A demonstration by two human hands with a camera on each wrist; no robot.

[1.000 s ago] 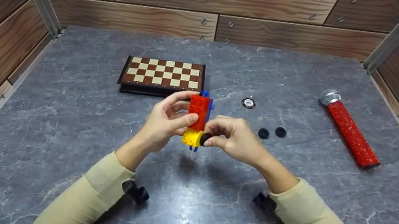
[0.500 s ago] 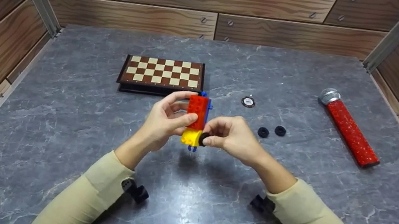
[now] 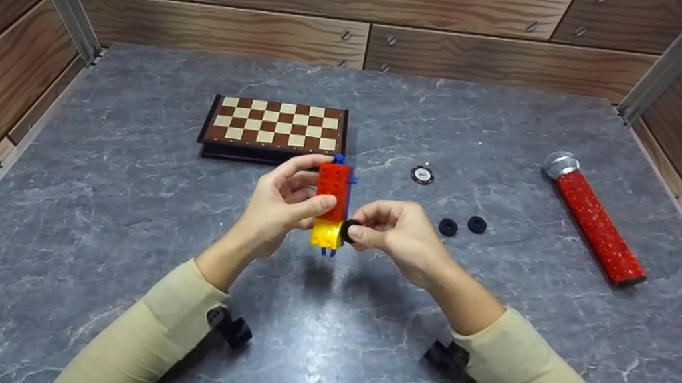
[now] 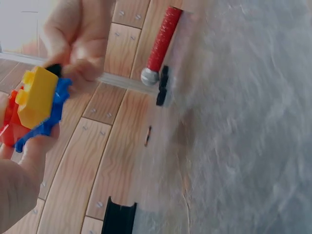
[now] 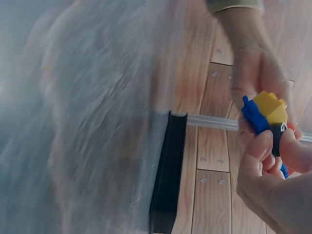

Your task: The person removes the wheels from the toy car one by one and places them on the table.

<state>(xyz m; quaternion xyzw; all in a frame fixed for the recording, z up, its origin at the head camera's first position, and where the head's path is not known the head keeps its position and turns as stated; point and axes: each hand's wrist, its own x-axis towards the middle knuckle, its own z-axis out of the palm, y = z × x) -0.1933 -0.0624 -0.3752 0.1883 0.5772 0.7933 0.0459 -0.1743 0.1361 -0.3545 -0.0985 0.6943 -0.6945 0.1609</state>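
My left hand (image 3: 285, 200) grips a toy brick build (image 3: 331, 203) above the table: a red block on top, a yellow block below, a blue piece behind. In the left wrist view the brick build (image 4: 34, 105) sits at my fingertips. My right hand (image 3: 393, 230) pinches a small black wheel (image 3: 349, 230) against the yellow block's right side. The right wrist view shows the black wheel (image 5: 278, 136) between thumb and finger beside the yellow and blue parts (image 5: 265, 112).
Two more black wheels (image 3: 462, 225) lie on the grey table (image 3: 110, 197) right of my hands, near a small round disc (image 3: 422, 175). A chessboard (image 3: 274, 129) lies behind, a red microphone (image 3: 594, 219) at the right. Wooden walls enclose the table.
Both hands and the brick build have drifted slightly left. My right hand still holds the wheel at the yellow block's side.
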